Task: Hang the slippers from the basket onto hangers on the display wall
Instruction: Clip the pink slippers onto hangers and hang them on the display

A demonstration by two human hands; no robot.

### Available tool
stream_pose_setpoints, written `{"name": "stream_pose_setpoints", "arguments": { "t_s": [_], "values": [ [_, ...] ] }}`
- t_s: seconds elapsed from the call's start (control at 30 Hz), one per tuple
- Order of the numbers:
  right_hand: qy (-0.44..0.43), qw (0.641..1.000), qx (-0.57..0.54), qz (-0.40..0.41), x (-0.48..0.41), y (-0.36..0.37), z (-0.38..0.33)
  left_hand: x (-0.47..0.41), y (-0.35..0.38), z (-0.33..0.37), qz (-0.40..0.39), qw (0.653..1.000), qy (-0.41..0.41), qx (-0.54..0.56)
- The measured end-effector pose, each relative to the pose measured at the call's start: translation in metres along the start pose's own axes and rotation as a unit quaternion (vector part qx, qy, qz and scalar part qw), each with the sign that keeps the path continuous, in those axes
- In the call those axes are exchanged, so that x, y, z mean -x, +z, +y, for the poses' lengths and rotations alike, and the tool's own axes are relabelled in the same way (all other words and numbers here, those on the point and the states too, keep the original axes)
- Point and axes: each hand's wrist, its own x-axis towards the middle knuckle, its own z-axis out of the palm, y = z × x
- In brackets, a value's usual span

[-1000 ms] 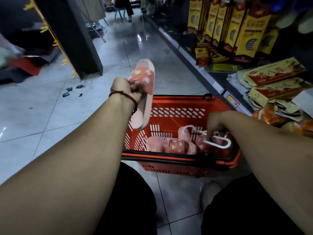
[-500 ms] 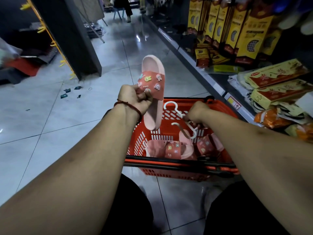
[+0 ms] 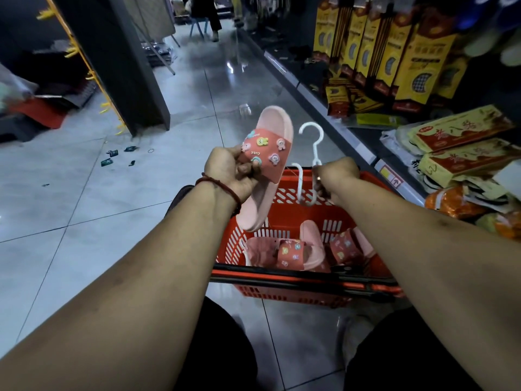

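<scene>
While L hand [image 3: 229, 172] grips slipper [image 3: 267, 165], R hand [image 3: 335, 176] holds hanger [image 3: 311, 162] beside

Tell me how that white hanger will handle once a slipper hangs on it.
The white hanger looks like thin plastic, so probably light and a bit springy. Pinched by the right hand mid-stem, it may swing or twist when the pink slipper loads one hook.

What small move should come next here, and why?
Probably bring the white plastic hanger in the right hand to the pink slipper held by the left hand, hooking its strap: both are raised above the red basket, side by side, unjoined.
</scene>
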Motion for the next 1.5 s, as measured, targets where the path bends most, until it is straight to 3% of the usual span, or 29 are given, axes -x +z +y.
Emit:
{"name": "stream_pose_setpoints", "arguments": {
  "t_s": [0.23,0.43,0.6,0.73,0.9,1.17,1.33,1.5],
  "values": [
    [-0.036,0.993,-0.09,0.066,0.009,-0.007,-0.01,-0.018,-0.016,-0.002,0.042,0.997,0.017,0.065],
    [-0.08,0.978,-0.167,0.096,0.008,-0.019,-0.015,-0.015,-0.015,-0.011,0.019,0.998,-0.036,-0.041],
    [-0.098,0.961,-0.238,0.097,0.008,-0.027,-0.019,-0.018,-0.016,-0.012,0.005,0.998,-0.046,-0.038],
    [-0.105,0.974,-0.196,0.034,0.009,-0.027,-0.017,-0.016,-0.015,-0.01,0.003,1.0,-0.024,0.002],
    [-0.116,0.992,-0.047,-0.017,0.015,-0.022,-0.013,-0.016,-0.011,-0.007,0.026,0.999,0.009,0.046],
    [-0.111,0.979,0.131,-0.109,0.019,-0.014,-0.004,-0.018,-0.009,-0.008,0.007,0.997,0.021,0.073],
    [-0.09,0.964,0.184,-0.17,0.022,-0.013,-0.002,-0.022,-0.009,-0.006,0.011,0.995,0.041,0.093],
    [-0.093,0.965,0.172,-0.176,0.024,-0.021,0.0,-0.027,-0.015,-0.001,0.027,0.993,0.055,0.102]
  ]
}}
